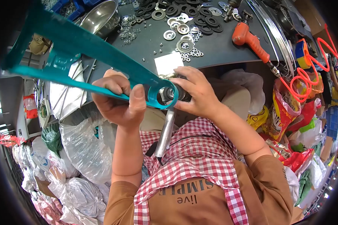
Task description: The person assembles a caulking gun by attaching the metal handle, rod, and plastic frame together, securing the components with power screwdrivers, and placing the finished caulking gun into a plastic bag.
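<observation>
A long teal plastic part [101,47], forked with a round ring at its near end, stretches from upper left to the middle. My left hand [120,97] is closed around its lower arm, close to the ring. My right hand [199,92] is closed on a dark round fitting [181,93] at the ring's right side, fingers and thumb around it. Through the ring a metal piece [168,93] shows; how it joins the fitting is hidden. Below the ring a silver metal tube [165,133] points down toward the checked apron [191,150].
On the dark table [221,48] lie black rings [172,11], metal washers [184,45], small nuts and springs. A steel bowl [99,18] stands left. An orange air tool [249,39] with a coiled hose [304,84] lies right. Plastic bags [88,146] crowd both sides.
</observation>
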Demonstrator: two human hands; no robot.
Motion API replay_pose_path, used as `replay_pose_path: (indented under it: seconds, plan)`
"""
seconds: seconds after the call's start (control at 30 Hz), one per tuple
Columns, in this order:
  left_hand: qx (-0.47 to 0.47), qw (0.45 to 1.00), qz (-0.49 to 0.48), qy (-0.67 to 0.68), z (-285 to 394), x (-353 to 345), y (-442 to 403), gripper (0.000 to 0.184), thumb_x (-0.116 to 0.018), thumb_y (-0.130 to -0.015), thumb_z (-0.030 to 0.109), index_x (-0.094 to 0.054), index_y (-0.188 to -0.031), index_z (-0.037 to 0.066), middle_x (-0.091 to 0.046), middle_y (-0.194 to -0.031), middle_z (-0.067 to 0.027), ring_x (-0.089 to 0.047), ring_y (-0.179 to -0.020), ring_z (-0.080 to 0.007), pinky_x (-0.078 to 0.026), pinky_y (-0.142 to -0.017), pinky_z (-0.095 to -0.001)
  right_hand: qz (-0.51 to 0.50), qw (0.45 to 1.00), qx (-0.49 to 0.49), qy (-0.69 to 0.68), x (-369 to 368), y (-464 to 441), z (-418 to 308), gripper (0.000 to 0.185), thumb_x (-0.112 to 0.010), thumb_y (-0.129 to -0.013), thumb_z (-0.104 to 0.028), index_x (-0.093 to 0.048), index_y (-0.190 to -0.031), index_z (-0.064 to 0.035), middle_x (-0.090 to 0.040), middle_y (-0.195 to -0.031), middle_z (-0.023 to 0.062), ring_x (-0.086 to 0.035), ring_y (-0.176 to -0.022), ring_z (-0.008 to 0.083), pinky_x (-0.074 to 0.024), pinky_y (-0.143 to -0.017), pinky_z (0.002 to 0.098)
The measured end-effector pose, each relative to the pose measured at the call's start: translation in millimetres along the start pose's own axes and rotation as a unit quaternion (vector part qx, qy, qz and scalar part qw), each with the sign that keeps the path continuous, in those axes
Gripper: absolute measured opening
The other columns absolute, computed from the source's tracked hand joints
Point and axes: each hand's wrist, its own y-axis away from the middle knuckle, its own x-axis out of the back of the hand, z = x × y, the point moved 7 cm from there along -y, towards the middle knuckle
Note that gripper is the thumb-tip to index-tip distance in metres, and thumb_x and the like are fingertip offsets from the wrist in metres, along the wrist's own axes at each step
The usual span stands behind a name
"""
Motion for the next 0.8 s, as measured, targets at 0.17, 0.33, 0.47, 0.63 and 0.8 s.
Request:
replay_pose_path:
  seconds: [0.17,0.33,0.47,0.63,0.8]
  plan:
    - [-0.017,0.998,0.030,-0.043,6,11,4,0.038,-0.071,-0.071,0.016,-0.035,-0.083,0.010,-0.039,-0.062,0.0003,-0.034,-0.057,-0.0107,-0.032,-0.058,-0.0242,-0.006,0.998,-0.006,0.060,-2,4,4,0.063,-0.074,-0.060,-0.037,-0.052,-0.111,-0.0064,-0.048,-0.116,0.0162,-0.047,-0.107,0.0313,-0.0331,-0.096,0.0458]
    - [-0.035,0.997,0.035,-0.065,5,14,7,0.038,-0.071,-0.071,0.016,-0.035,-0.082,0.010,-0.039,-0.062,0.0002,-0.035,-0.058,-0.0109,-0.032,-0.059,-0.0242,-0.046,0.997,-0.002,0.056,-6,4,1,0.066,-0.074,-0.062,-0.037,-0.050,-0.114,-0.0057,-0.045,-0.122,0.0164,-0.044,-0.112,0.0323,-0.0302,-0.098,0.0466]
    - [-0.033,0.996,0.006,-0.082,8,-3,9,0.039,-0.072,-0.070,0.018,-0.035,-0.080,0.010,-0.040,-0.061,-0.0001,-0.037,-0.056,-0.0117,-0.033,-0.056,-0.0252,-0.016,0.997,-0.046,-0.067,-8,11,9,0.071,-0.077,-0.058,-0.036,-0.049,-0.115,-0.0050,-0.043,-0.124,0.0161,-0.041,-0.115,0.0335,-0.0288,-0.099,0.0463]
    - [-0.080,0.987,-0.088,-0.110,-1,-35,20,0.040,-0.075,-0.066,0.020,-0.037,-0.071,0.010,-0.041,-0.058,-0.0014,-0.040,-0.051,-0.0151,-0.033,-0.050,-0.0275,0.028,0.983,-0.096,-0.154,-6,19,23,0.071,-0.079,-0.055,-0.035,-0.050,-0.112,-0.0051,-0.044,-0.124,0.0156,-0.042,-0.116,0.0339,-0.0302,-0.099,0.0450]
    - [-0.077,0.970,-0.171,-0.157,-6,-41,24,0.041,-0.079,-0.061,0.020,-0.042,-0.074,0.009,-0.049,-0.067,-0.0052,-0.046,-0.056,-0.0177,-0.038,-0.053,-0.0287,0.067,0.993,-0.040,-0.093,-8,14,14,0.065,-0.078,-0.051,-0.027,-0.052,-0.106,-0.0042,-0.049,-0.115,0.0139,-0.046,-0.110,0.0331,-0.0342,-0.095,0.0439]
